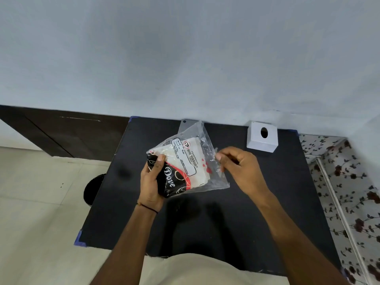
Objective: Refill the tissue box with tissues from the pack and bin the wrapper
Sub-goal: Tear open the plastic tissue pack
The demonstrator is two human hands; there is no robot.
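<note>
I hold a tissue pack above the middle of the black table. Its wrapper is clear plastic with a white label and a black and red printed end. My left hand grips the printed end from below, thumb on top. My right hand pinches the clear wrapper's right edge between thumb and fingers. White tissues show inside the plastic. The white tissue box stands at the table's far right, against the wall, with a dark oval slot on top.
A round black bin stands on the tiled floor just left of the table. A dark wooden cabinet runs along the wall at the left. A flowered cloth surface lies to the right of the table.
</note>
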